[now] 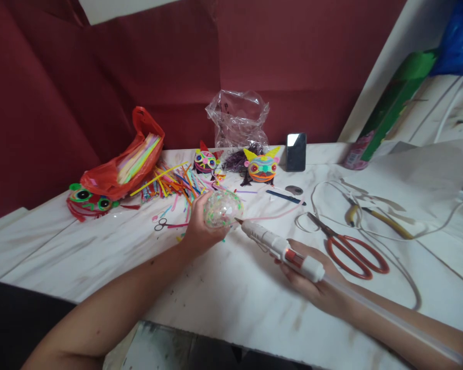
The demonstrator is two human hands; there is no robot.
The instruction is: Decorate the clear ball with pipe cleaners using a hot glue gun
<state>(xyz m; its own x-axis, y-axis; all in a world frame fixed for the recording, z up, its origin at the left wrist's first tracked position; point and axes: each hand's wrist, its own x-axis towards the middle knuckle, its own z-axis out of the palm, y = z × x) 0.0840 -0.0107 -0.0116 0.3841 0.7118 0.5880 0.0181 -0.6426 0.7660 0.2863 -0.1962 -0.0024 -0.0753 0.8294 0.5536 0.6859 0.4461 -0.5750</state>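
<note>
A clear round ball (224,208) flecked with green and other colours sits in my left hand (200,226), whose fingers wrap its left side and underside. My right hand (312,277) is closed round a white hot glue gun (266,239). A long translucent glue stick (393,316) runs out of its back end along my forearm. The gun's nozzle points at the ball's right side, very close to it; whether they touch I cannot tell. Just left of my left hand lie small scissors (162,224) and several bits of coloured pipe cleaner.
Large orange-handled scissors (355,252), pliers (386,221) and a looping white cable (416,293) lie on the right. Several decorated animal heads (261,167), a pile of pipe cleaners (173,180), a red bag (139,154), a plastic bag (237,118) and a phone (296,152) line the back.
</note>
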